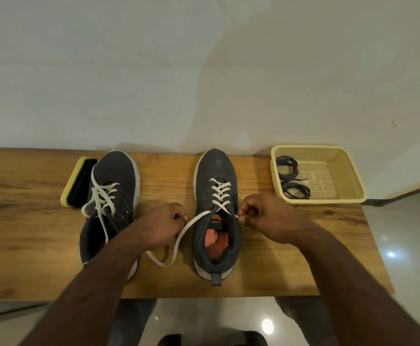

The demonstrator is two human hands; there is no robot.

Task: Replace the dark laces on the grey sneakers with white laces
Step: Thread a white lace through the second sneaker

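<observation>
Two grey sneakers stand on the wooden table, toes toward the wall. The right sneaker carries a white lace crossed through its eyelets. My left hand grips the lace's left end, which loops down over the table. My right hand pinches the right end by the shoe's collar. The left sneaker also has a white lace, its ends hanging loose; my left forearm hides its heel. Two coiled dark laces lie in the basket.
A cream plastic basket sits at the table's back right corner. A yellow-backed shoe brush lies left of the left sneaker. The wall runs right behind the table. Tiled floor and my knees show below the front edge.
</observation>
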